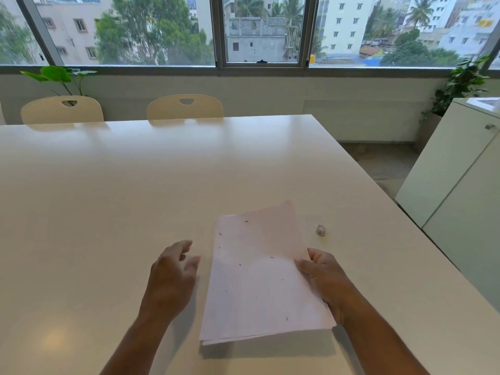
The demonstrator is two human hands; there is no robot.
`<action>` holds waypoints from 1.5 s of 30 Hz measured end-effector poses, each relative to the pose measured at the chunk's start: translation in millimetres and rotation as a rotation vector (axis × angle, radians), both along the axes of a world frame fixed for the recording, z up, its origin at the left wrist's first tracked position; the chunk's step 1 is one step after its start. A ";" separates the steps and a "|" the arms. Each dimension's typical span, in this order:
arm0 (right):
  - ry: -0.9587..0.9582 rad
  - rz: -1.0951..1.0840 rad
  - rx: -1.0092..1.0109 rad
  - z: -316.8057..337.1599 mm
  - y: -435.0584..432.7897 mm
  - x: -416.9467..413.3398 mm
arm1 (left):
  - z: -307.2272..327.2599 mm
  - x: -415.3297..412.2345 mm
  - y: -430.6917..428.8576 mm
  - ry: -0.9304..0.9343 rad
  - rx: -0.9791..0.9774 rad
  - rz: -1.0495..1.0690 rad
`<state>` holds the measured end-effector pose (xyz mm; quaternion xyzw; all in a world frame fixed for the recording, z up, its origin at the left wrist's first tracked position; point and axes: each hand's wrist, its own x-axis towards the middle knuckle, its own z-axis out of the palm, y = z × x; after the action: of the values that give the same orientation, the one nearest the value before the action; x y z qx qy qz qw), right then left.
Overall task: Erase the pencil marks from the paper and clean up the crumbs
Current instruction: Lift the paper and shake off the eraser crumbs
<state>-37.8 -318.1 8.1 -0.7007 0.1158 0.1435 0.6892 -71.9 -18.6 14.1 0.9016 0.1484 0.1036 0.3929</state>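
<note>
White table (135, 185) with paper (257, 280) gripped at one edge.
Its near edge is raised above a shadow. The right hand (324, 277) pinches the right edge, thumb on top; the left hand (170, 280), fingers loosely spread, hovers just left, not touching. A small pale object (320, 230) lies beyond the right hand; dark crumbs (239, 265) dot the sheet.

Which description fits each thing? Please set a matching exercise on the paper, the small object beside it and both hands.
Things:
1 paper
2 small object
3 left hand
4 right hand

Descriptions:
A lies on the table, right of the paper
B open, left of the paper
C grips the paper's right edge
D speckled with dark crumbs

Pairs: 1-D, 2-A, 3-B, 4-C
</note>
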 end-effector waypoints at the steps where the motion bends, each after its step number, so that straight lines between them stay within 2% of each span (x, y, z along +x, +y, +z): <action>1: 0.002 0.008 -0.022 -0.7 0.9 0.0 | -0.8 -5.3 0.2 0.028 -0.047 0.018; 3: -0.003 0.027 -0.084 -4.3 3.3 1.1 | 0.6 -13.8 -3.5 0.097 -0.202 0.025; 7: -0.058 0.056 -0.261 -6.8 6.7 4.9 | 4.1 -25.4 -21.4 0.214 -0.737 0.027; 10: -0.091 0.054 -0.316 -6.6 2.6 2.7 | 16.0 -28.0 -26.4 0.216 -0.962 0.086; 13: -0.079 0.020 -0.267 -11.8 -10.8 0.9 | 25.5 -27.9 -28.7 0.215 -1.106 0.095; 20: 0.012 -0.042 -0.038 -14.3 -48.2 -13.7 | 18.5 -34.9 -48.2 0.266 -0.962 0.056; 29: -0.001 -0.055 0.090 -3.8 -63.7 -28.8 | 27.1 -39.7 -68.8 0.228 -1.078 0.011; 32: -0.007 -0.060 0.080 0.4 -66.0 -30.9 | 34.2 -39.8 -79.6 0.306 -1.081 -0.123; 36: -0.029 -0.081 0.057 5.9 -70.7 -31.3 | 40.4 -30.4 -93.5 0.318 -0.937 -0.158; 41: -0.096 -0.129 0.019 15.9 -84.0 -24.3 | 50.9 -12.1 -115.9 0.255 -0.832 -0.179; 45: -0.202 -0.219 -0.164 33.5 -97.4 -14.3 | 60.3 7.1 -140.9 0.132 -0.702 -0.236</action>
<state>-52.0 -415.5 41.6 -0.7485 0.1330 -0.0136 0.6496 -64.8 -159.5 74.4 0.7277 0.0948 -0.0579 0.6768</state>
